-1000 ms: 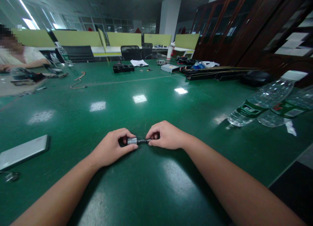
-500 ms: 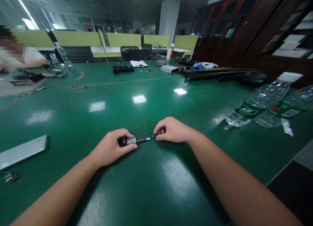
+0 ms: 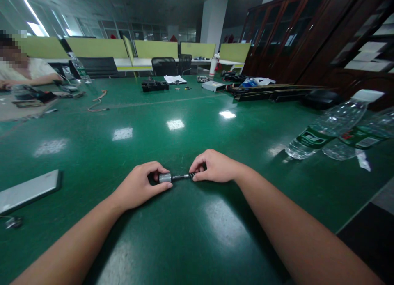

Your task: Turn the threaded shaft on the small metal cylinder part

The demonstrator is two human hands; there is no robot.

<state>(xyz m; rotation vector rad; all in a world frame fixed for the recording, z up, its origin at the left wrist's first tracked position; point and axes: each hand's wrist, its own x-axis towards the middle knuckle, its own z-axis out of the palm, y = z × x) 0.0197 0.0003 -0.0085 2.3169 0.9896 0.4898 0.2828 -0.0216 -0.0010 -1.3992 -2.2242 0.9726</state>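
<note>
My left hand [image 3: 143, 184] is closed on a silver cylinder with a thin shaft [image 3: 165, 178], gripped between thumb and fingers just over the green table. The stepped shaft, dark with a shiny tip, points right. Between the thumb and fingertips of my right hand [image 3: 214, 166] is a small dark ridged piece [image 3: 191, 175], which looks like a coil spring. Its left end meets the tip of the shaft, roughly in line with it. Whether the piece sits over the tip or only touches it, I cannot tell. Fingers hide the rest of both parts.
On the green table [image 3: 147, 125], a flat grey slab [image 3: 30, 190] lies at left beside a small metal bit [image 3: 14, 222]. Two water bottles stand right, the nearer one [image 3: 326, 129] foremost. Farther back are a black tray [image 3: 155, 86] and dark strips [image 3: 264, 92]. A person sits far left.
My right hand has shifted slightly left and down, bringing the dark ridged piece against the shaft tip and closing the gap. My left hand has barely moved.
</note>
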